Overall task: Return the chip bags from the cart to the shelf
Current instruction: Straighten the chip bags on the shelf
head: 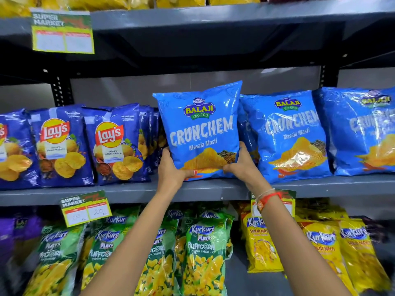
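Observation:
A light blue Balaji Crunchem chip bag (201, 124) stands upright on the grey middle shelf (132, 192). My left hand (171, 167) grips its lower left corner and my right hand (241, 163) grips its lower right corner. The bag sits between the dark blue Lay's bags (115, 146) on its left and two more Crunchem bags (286, 135) on its right. The cart is out of view.
Green Kurkure Puffcorn bags (203, 253) and yellow Kurkure bags (333, 248) fill the shelf below. Price tags (85, 208) hang from the shelf edges. Yellow bags (96, 2) line the top shelf above a dark gap.

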The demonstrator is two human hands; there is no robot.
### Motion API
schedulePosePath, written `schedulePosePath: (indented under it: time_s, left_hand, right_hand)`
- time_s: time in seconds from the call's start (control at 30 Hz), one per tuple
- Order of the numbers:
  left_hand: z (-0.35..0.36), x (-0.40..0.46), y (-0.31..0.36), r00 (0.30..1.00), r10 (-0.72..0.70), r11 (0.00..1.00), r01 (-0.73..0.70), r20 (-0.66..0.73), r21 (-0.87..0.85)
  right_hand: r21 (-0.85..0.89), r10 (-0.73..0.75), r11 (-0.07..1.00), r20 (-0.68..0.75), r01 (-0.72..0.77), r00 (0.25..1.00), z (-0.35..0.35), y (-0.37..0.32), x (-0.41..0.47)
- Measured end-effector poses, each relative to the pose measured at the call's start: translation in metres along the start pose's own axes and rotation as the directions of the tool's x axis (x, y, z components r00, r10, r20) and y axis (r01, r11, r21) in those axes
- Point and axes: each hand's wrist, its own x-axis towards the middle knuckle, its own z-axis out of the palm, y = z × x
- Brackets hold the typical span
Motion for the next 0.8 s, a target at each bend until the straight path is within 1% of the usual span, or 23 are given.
schedulePosePath:
  time_s: [0.1, 0.17, 0.23, 0.27, 0.3, 0.37, 0.43, 0.5, 0.53, 0.57, 0.6, 0.67, 0.7, 0.73, 0.8]
  left_hand:
    - [-0.001, 0.004, -0.005, 0.998, -0.060, 0.998, 0.060, 0.013, 0.004]
    - [-0.003, 0.004, -0.008, 0.997, -0.076, 0.997, 0.076, 0.017, 0.003]
    - [-0.004, -0.001, -0.010, 0.999, -0.048, 0.999, 0.048, -0.001, -0.017]
    - [-0.004, -0.005, -0.009, 0.999, -0.022, 0.999, 0.021, -0.036, -0.029]
    - [-0.002, -0.010, -0.007, 0.996, 0.012, 0.999, -0.016, -0.092, -0.043]
    - [0.003, -0.023, 0.003, 0.965, 0.108, 0.988, -0.130, -0.240, -0.080]
    - [0.012, -0.035, 0.020, 0.893, 0.242, 0.948, -0.301, -0.380, -0.101]
    - [0.024, -0.045, 0.043, 0.815, 0.371, 0.890, -0.448, -0.446, -0.078]
    - [0.032, -0.049, 0.055, 0.797, 0.414, 0.867, -0.493, -0.439, -0.077]
    - [0.042, -0.053, 0.065, 0.804, 0.439, 0.853, -0.513, -0.401, -0.094]
    - [0.053, -0.057, 0.074, 0.832, 0.447, 0.853, -0.507, -0.329, -0.126]
    - [0.079, -0.061, 0.084, 0.911, 0.394, 0.897, -0.410, -0.120, -0.164]
    - [0.092, -0.061, 0.085, 0.945, 0.327, 0.936, -0.325, -0.006, -0.133]
    - [0.104, -0.061, 0.085, 0.963, 0.251, 0.967, -0.245, 0.096, -0.066]
    - [0.126, -0.061, 0.085, 0.960, 0.105, 0.987, -0.133, 0.262, 0.093]
  right_hand:
    - [-0.006, 0.012, 1.000, 0.024, -0.012, 1.000, -0.002, 0.002, -0.002]
    - [-0.036, 0.006, 0.999, 0.021, -0.005, 1.000, -0.004, 0.002, -0.004]
    - [-0.100, -0.049, 0.994, -0.027, 0.046, 0.998, -0.006, -0.001, -0.006]
    - [-0.134, -0.095, 0.987, -0.061, 0.087, 0.994, -0.008, -0.004, -0.007]
    - [-0.154, -0.137, 0.980, -0.089, 0.123, 0.987, -0.009, -0.008, -0.010]
    - [-0.126, -0.214, 0.972, -0.131, 0.197, 0.968, -0.016, -0.021, -0.018]
    - [-0.073, -0.297, 0.955, -0.189, 0.289, 0.936, -0.030, -0.036, -0.027]
    - [-0.075, -0.384, 0.922, -0.285, 0.379, 0.878, -0.050, -0.047, -0.034]
    - [-0.087, -0.412, 0.909, -0.343, 0.408, 0.844, -0.063, -0.049, -0.035]
    - [-0.105, -0.423, 0.903, -0.399, 0.417, 0.814, -0.077, -0.047, -0.034]
    - [-0.132, -0.420, 0.904, -0.445, 0.406, 0.791, -0.092, -0.043, -0.031]
    - [-0.194, -0.374, 0.928, -0.489, 0.319, 0.788, -0.123, -0.028, -0.024]
    - [-0.234, -0.342, 0.937, -0.483, 0.258, 0.806, -0.137, -0.019, -0.020]
    - [-0.285, -0.305, 0.940, -0.462, 0.186, 0.832, -0.150, -0.009, -0.017]
    - [-0.392, -0.211, 0.919, -0.403, 0.041, 0.891, -0.175, 0.011, -0.013]
